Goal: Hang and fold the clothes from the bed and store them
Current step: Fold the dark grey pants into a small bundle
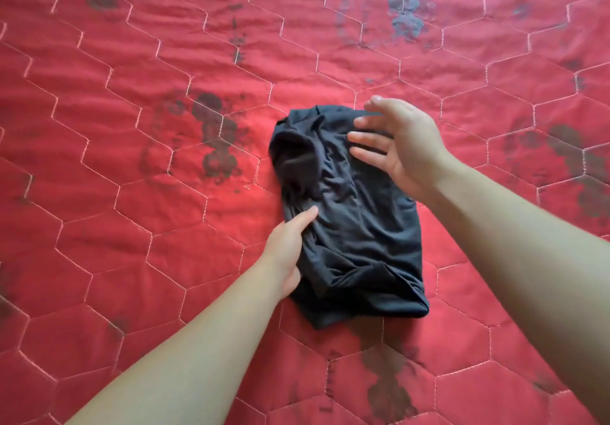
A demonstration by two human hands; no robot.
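A black garment (356, 226), folded into a wrinkled, roughly rectangular bundle, lies in the middle of the red quilted bed cover (132, 127). My left hand (290, 246) is at the bundle's left edge: the thumb lies on top of the cloth and the fingers are tucked under it. My right hand (399, 147) hovers over the bundle's upper right part with its fingers spread and straight, holding nothing. Whether its fingertips touch the cloth is unclear.
The bed cover is stitched in a pale hexagon pattern and carries dark faded floral prints at several spots. It fills the whole view; no other clothes, edges or furniture show.
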